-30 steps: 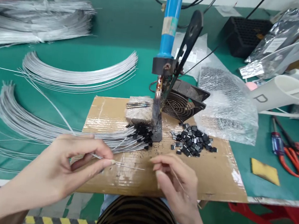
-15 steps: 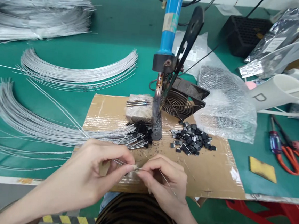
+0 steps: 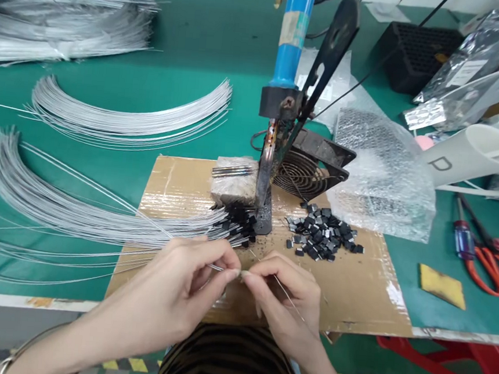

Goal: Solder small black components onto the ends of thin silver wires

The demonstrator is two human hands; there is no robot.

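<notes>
Thin grey wires (image 3: 217, 267) are pinched between the thumb and forefinger of my left hand (image 3: 180, 280), over the front of the cardboard sheet (image 3: 353, 304). Close against it, my right hand (image 3: 290, 298) has its thumb and forefinger closed at the wires' end. A thin silvery strand (image 3: 288, 298), like solder wire, runs through the right hand's fingers. The fingertips hide the exact wire tips. Just beyond lies a bundle of grey wires (image 3: 98, 217) with black ends (image 3: 239, 226). A heap of small black connectors (image 3: 321, 234) sits to the right.
A soldering iron with a blue handle (image 3: 292, 57) stands upright in a black holder, beside a small fan (image 3: 307, 171) and a whitish block (image 3: 233, 188). More wire bundles (image 3: 128, 121) lie left. Bubble wrap (image 3: 381, 181), a mug (image 3: 474, 157), a yellow sponge (image 3: 442, 286) and orange-handled scissors (image 3: 489, 272) are right.
Both hands have shifted slightly right, and their fingertips have come closer together. The short stretch of wire that showed between them is now mostly covered. The camera view has moved a little.
</notes>
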